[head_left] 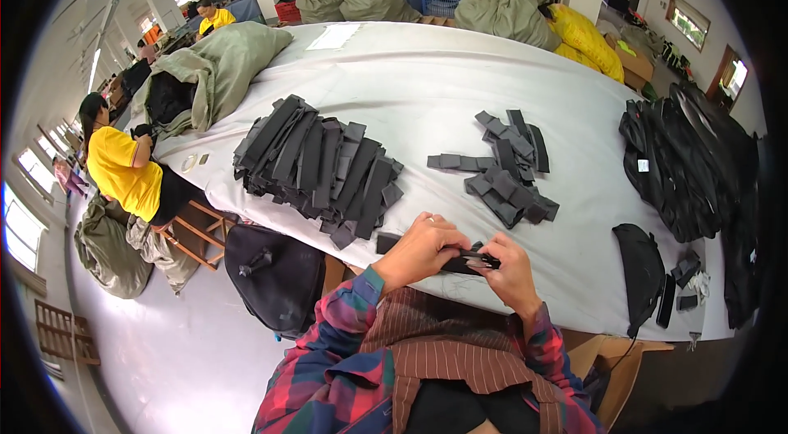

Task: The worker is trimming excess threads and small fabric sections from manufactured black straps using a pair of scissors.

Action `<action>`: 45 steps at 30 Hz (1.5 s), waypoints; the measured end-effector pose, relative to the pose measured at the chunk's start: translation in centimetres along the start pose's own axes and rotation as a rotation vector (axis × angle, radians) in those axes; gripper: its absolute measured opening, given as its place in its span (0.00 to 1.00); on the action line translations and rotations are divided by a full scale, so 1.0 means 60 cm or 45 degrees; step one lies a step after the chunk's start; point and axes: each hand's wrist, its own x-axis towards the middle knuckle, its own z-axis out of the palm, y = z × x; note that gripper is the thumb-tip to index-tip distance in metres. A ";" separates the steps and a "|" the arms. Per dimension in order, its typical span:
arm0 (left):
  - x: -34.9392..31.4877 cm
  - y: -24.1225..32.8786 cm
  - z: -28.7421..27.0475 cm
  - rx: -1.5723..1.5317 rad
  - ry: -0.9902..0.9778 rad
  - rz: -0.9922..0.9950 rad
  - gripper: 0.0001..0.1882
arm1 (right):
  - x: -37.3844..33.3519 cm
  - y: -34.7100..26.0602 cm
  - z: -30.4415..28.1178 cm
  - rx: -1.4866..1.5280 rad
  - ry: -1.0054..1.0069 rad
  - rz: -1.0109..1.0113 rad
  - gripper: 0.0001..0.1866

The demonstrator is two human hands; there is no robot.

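Note:
Near the table's front edge, my left hand is closed in a pinch on a dark grey fabric strip, whose end shows to the left of the wrist. Close beside it, my right hand is closed around small thread snips, seen as a glint of metal between the fingers. The blades lie against the strip; whether they are apart is too small to tell. Beyond my left hand lies a large heap of dark grey strips. A smaller loose pile of such strips lies beyond my right hand.
Black bags or garments are stacked at the table's right, with a black pouch nearer. A green sack rests at the far left. A person in yellow sits left of the table. A black backpack stands by the front edge.

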 end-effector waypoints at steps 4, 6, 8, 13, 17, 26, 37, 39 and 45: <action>0.009 0.030 0.013 -0.040 0.625 -0.014 0.12 | -0.002 0.024 -0.002 0.242 0.280 0.133 0.10; -0.004 0.032 0.029 -0.240 0.592 -0.095 0.13 | -0.001 0.029 -0.006 0.537 0.409 0.328 0.11; -0.021 0.019 0.065 -0.672 0.504 -0.271 0.12 | 0.003 0.023 -0.009 0.699 0.436 0.404 0.11; -0.037 0.000 0.095 -1.078 0.378 -0.687 0.14 | 0.003 -0.007 0.012 1.040 0.323 0.493 0.10; -0.039 -0.006 0.100 -1.351 0.472 -0.583 0.19 | -0.003 -0.039 0.025 1.177 0.219 0.592 0.07; -0.041 0.010 0.072 -1.439 0.327 -0.350 0.31 | 0.002 -0.029 0.038 1.386 0.246 0.704 0.07; -0.050 0.008 0.053 -1.403 0.133 -0.383 0.41 | -0.022 -0.023 0.037 1.580 0.134 0.660 0.06; -0.043 0.009 0.050 -1.433 0.057 -0.410 0.37 | -0.016 -0.027 0.029 1.640 0.156 0.713 0.06; -0.024 -0.001 0.055 -1.474 0.494 -0.635 0.30 | 0.003 -0.058 0.036 1.387 0.102 0.620 0.03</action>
